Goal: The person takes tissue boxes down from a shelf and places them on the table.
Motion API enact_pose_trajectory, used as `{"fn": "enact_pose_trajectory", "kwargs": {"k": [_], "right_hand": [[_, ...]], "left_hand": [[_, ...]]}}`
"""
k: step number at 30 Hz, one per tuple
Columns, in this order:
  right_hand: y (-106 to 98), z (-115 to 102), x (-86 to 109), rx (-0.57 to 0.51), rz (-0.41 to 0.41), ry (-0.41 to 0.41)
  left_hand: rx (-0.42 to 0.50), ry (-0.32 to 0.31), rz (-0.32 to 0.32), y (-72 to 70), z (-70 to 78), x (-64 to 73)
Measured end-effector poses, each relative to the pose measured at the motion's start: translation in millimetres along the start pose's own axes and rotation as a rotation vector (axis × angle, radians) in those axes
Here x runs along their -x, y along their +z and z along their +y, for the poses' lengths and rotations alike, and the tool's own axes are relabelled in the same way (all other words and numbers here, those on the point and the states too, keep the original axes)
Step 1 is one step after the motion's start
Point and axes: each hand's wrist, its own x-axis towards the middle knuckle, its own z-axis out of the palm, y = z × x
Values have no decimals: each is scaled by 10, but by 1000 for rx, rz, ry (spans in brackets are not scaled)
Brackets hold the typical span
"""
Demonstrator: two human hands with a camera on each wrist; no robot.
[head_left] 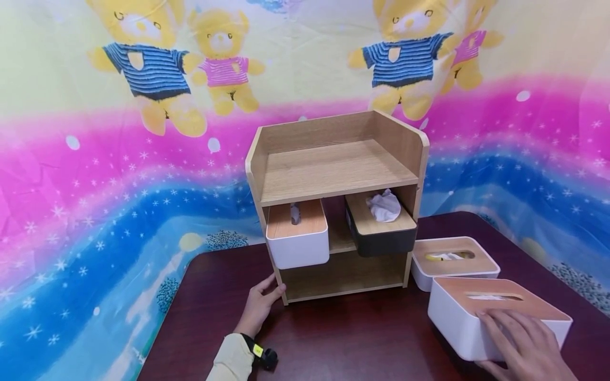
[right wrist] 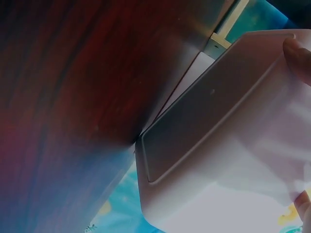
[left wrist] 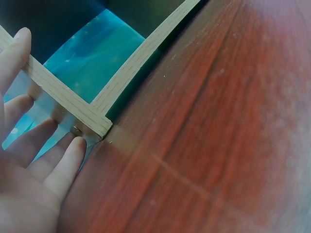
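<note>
My left hand point(head_left: 259, 304) touches the lower left side panel of a small wooden shelf point(head_left: 333, 166). In the left wrist view its fingers lie along the panel's outer face, with the thumb at the front edge. At the right, my right hand point(head_left: 524, 344) grips a white tissue box point(head_left: 459, 328) with a wooden lid, fingers over the near top edge and thumb low down. That box is tilted, its underside point(right wrist: 214, 102) showing in the right wrist view. The shelf's middle level holds a white tissue box point(head_left: 297, 248) at left and a dark grey tissue box point(head_left: 386, 242) at right.
Another white tissue box point(head_left: 424, 274) with a wooden lid stands right of the shelf, behind the held one. All stand on a dark red-brown table point(head_left: 352, 338). A bear-patterned cloth point(head_left: 143, 222) hangs behind. White tissue point(head_left: 385, 205) pokes from the dark box.
</note>
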Motion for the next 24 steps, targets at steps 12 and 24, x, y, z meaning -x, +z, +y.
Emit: {"fn": "enact_pose_trajectory", "kwargs": {"k": [12,24], "right_hand": [[-69,-68,-40,-12,-26,15],[-123,-125,-60,-4,-92,77]], "left_hand": [[9,-8,-4,-2,-10,-3],[13,0,5,2,-9,-2]]}}
